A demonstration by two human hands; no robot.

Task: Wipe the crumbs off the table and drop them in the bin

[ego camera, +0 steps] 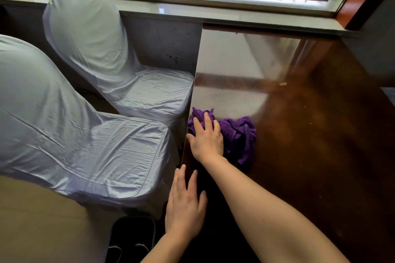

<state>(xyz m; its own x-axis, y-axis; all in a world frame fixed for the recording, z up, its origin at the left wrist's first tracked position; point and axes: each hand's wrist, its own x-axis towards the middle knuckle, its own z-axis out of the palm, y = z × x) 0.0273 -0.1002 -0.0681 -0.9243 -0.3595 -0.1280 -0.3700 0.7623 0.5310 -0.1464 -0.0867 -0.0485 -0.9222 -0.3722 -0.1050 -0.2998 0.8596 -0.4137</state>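
Observation:
A crumpled purple cloth (237, 134) lies on the glossy dark wooden table (310, 134), at its left edge. My right hand (206, 136) presses flat on the cloth's left part, fingers spread and gripping it. My left hand (186, 203) rests open at the table's left edge, nearer to me, fingers together and holding nothing. A pale crumb (283, 83) lies farther back on the table, and tiny specks dot the surface to the right. A black bin (133, 232) stands on the floor below the table's left edge, under my left arm.
Two chairs in white covers stand left of the table, the near chair (74, 145) and the far chair (102, 53). A windowsill (235, 13) and window run along the back. A wall corner (372, 49) meets the table at the right.

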